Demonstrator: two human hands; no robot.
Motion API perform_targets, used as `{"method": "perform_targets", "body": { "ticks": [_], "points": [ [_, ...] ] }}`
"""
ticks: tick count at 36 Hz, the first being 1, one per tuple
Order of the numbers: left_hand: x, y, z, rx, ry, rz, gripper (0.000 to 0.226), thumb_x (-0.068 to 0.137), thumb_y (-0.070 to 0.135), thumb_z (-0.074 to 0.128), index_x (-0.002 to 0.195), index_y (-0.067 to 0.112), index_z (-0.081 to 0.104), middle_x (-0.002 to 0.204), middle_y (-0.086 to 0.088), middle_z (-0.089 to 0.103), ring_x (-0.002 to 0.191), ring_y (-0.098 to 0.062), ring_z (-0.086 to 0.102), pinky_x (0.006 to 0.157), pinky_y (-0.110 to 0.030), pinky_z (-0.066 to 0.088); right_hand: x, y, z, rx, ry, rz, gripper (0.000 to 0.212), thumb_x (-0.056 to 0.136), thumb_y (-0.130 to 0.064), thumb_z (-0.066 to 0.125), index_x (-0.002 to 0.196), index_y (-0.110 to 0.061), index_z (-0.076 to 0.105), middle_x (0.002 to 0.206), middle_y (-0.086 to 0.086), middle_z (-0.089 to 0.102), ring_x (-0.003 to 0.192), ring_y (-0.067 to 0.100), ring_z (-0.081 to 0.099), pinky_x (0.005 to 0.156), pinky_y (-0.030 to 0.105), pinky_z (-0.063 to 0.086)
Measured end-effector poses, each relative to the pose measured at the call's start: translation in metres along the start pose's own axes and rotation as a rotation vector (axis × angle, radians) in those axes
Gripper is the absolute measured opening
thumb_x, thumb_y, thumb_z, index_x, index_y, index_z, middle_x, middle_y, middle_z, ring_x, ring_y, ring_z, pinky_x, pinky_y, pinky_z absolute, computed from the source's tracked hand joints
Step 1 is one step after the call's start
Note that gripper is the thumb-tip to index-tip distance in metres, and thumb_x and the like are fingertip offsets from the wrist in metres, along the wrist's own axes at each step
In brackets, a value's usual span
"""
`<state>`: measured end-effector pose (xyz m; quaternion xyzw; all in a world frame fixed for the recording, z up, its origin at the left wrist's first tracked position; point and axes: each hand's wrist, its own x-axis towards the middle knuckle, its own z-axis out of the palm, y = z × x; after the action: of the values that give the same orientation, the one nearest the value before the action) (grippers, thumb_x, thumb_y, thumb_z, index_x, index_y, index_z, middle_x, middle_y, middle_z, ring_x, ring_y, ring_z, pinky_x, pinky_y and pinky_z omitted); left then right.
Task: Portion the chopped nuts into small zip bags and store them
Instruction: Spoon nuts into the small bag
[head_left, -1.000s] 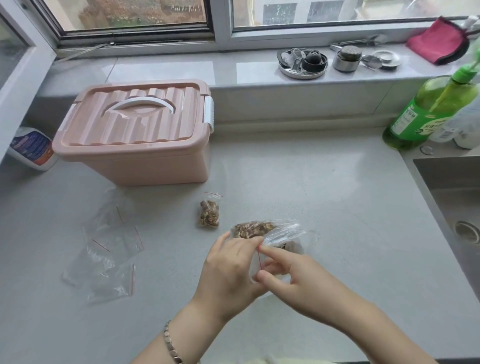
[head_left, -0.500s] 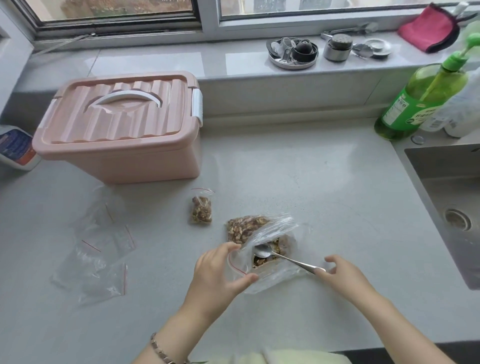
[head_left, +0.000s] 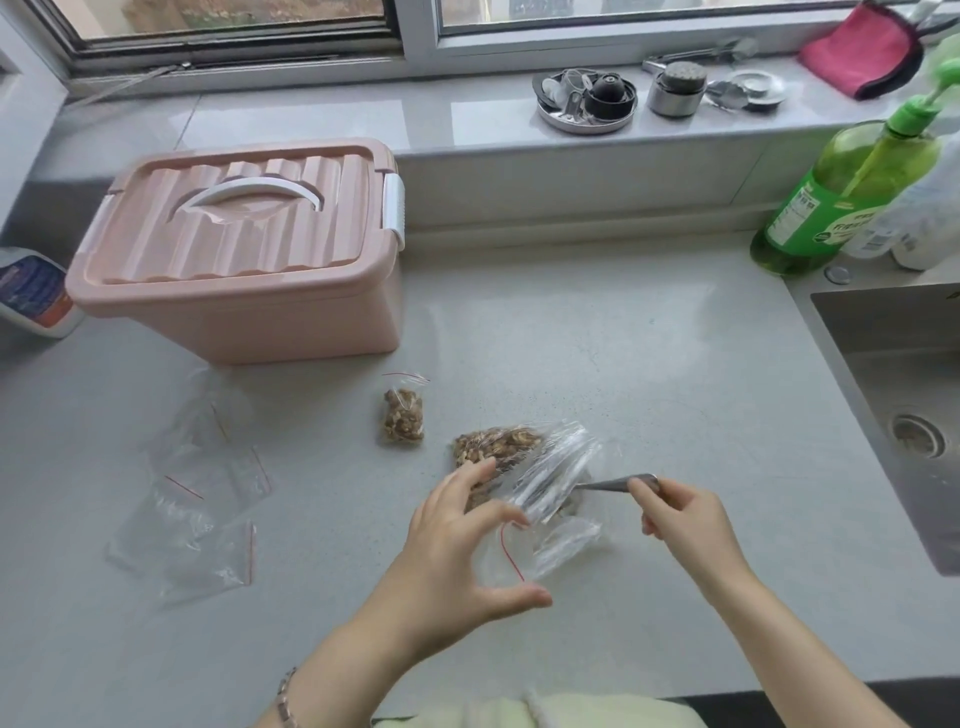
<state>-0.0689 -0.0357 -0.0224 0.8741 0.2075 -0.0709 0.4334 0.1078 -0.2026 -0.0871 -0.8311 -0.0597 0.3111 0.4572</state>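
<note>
A large clear bag of chopped nuts lies on the grey counter. My left hand holds a small empty zip bag with a red seal line by its mouth, between thumb and fingers. My right hand grips the handle of a metal spoon; its bowl is hidden inside the crinkled plastic of the large bag. A filled small zip bag of nuts lies flat to the left. Several empty zip bags lie scattered further left.
A pink lidded storage box stands at the back left. A green soap bottle and the steel sink are on the right. Metal kitchen bits and a pink cloth sit on the windowsill.
My hands parted; my right hand took the spoon and pushed it deeper into the large nut bag. My left hand now holds the small bag's mouth wider.
</note>
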Motion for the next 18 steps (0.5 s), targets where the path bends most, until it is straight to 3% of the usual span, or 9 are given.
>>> {"method": "perform_targets", "body": {
  "ticks": [2, 4, 7, 10, 13, 15, 18],
  "points": [
    [0.0, 0.001, 0.003, 0.015, -0.045, 0.007, 0.043, 0.064, 0.057, 0.073, 0.1, 0.047, 0.053, 0.148, 0.023, 0.001, 0.136, 0.004, -0.009, 0.112, -0.022, 0.002, -0.003, -0.011, 0.004, 0.013, -0.02, -0.084, 0.035, 0.087, -0.024, 0.06, 0.066, 0.003, 0.061, 0.05, 0.002, 0.045, 0.049, 0.01, 0.039, 0.051, 0.024, 0.029],
    [0.003, 0.0, 0.01, 0.073, -0.114, -0.048, 0.045, 0.065, 0.057, 0.072, 0.104, 0.043, 0.055, 0.152, 0.016, -0.011, 0.139, -0.005, -0.016, 0.114, -0.029, -0.001, -0.007, -0.022, 0.012, 0.013, -0.051, -0.174, 0.022, 0.086, -0.025, 0.063, 0.073, -0.008, 0.07, 0.051, -0.002, 0.049, 0.047, 0.005, 0.043, 0.05, 0.018, 0.034],
    [0.014, -0.003, 0.021, 0.162, -0.213, -0.181, 0.05, 0.067, 0.058, 0.069, 0.111, 0.038, 0.055, 0.154, 0.005, -0.017, 0.142, -0.017, -0.016, 0.116, -0.037, -0.002, -0.009, -0.029, 0.024, 0.021, -0.078, -0.244, 0.012, 0.085, -0.023, 0.063, 0.074, -0.023, 0.066, 0.055, 0.001, 0.054, 0.053, 0.012, 0.048, 0.055, 0.026, 0.04],
    [0.026, -0.01, 0.026, 0.196, -0.196, -0.29, 0.055, 0.071, 0.059, 0.066, 0.117, 0.032, 0.053, 0.154, -0.002, 0.007, 0.142, -0.022, 0.006, 0.115, -0.037, 0.01, -0.01, -0.032, 0.034, 0.019, -0.087, -0.234, 0.018, 0.09, -0.02, 0.057, 0.078, -0.012, 0.067, 0.052, 0.0, 0.047, 0.048, 0.006, 0.043, 0.051, 0.019, 0.036],
    [0.034, -0.022, 0.021, 0.201, -0.076, -0.3, 0.048, 0.073, 0.06, 0.063, 0.109, 0.029, 0.055, 0.123, 0.008, 0.04, 0.122, -0.015, 0.037, 0.102, -0.031, 0.028, -0.01, -0.032, 0.038, 0.035, -0.116, -0.192, 0.022, 0.094, -0.02, 0.049, 0.085, -0.011, 0.068, 0.055, -0.001, 0.048, 0.047, 0.002, 0.044, 0.05, 0.012, 0.037],
    [0.039, -0.028, 0.014, 0.226, -0.031, -0.288, 0.043, 0.075, 0.059, 0.061, 0.104, 0.028, 0.055, 0.108, 0.013, 0.042, 0.11, -0.011, 0.043, 0.095, -0.028, 0.031, -0.011, -0.032, 0.036, 0.034, -0.14, -0.187, 0.022, 0.096, -0.02, 0.045, 0.089, -0.02, 0.065, 0.06, -0.002, 0.055, 0.049, 0.0, 0.05, 0.051, 0.013, 0.041],
    [0.043, -0.037, 0.005, 0.202, 0.035, -0.305, 0.043, 0.076, 0.057, 0.063, 0.1, 0.022, 0.054, 0.103, 0.011, 0.043, 0.098, -0.01, 0.048, 0.089, -0.028, 0.038, -0.017, -0.033, 0.028, 0.047, -0.084, -0.246, 0.025, 0.096, -0.018, 0.042, 0.084, -0.025, 0.062, 0.064, 0.001, 0.059, 0.052, 0.002, 0.053, 0.053, 0.015, 0.045]
  ]
}}
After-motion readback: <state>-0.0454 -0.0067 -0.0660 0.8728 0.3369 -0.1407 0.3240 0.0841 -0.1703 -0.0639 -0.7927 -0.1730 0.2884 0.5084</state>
